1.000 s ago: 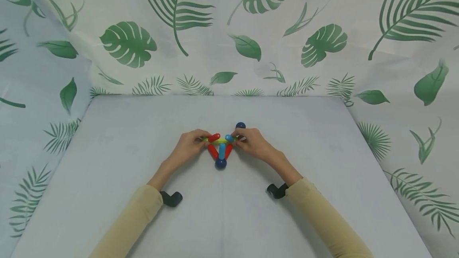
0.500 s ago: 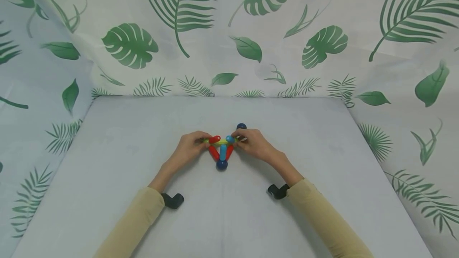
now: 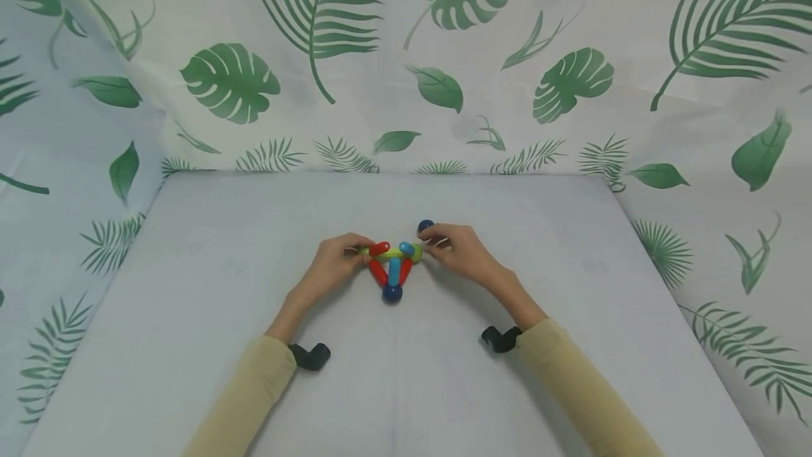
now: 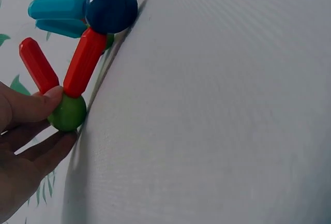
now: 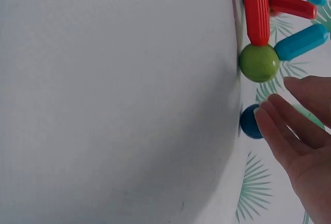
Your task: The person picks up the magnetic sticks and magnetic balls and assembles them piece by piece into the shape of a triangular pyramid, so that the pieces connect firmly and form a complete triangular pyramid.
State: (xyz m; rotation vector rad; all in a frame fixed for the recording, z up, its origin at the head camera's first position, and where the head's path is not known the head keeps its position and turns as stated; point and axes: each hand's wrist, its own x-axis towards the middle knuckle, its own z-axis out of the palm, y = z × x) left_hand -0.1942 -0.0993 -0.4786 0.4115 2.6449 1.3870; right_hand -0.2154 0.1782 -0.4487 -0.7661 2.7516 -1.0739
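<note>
A magnetic stick-and-ball model lies on the table. Red sticks and a yellow-green bar form its triangle, with a dark blue ball (image 3: 392,293) at the near corner. Light blue sticks (image 4: 57,6) and a red stick (image 4: 38,64) slant up from the balls. My left hand (image 3: 336,259) pinches the green ball (image 4: 67,113) at the left corner between thumb and fingers. Just off the right corner's green ball (image 5: 259,62), my right hand (image 3: 466,252) has its fingers extended and holds nothing. Its fingertips overlap a loose dark blue ball (image 5: 251,121) in the right wrist view.
The pale table (image 3: 393,386) ends at a leaf-printed cloth wall (image 3: 380,90) behind and at both sides. Black wrist devices (image 3: 311,356) stick out from the beige sleeves, low over the table on the inner side of each forearm.
My right hand has let go of the model's right green ball and moved a little to the right. My left hand keeps its pinch, and the model stays in place.
</note>
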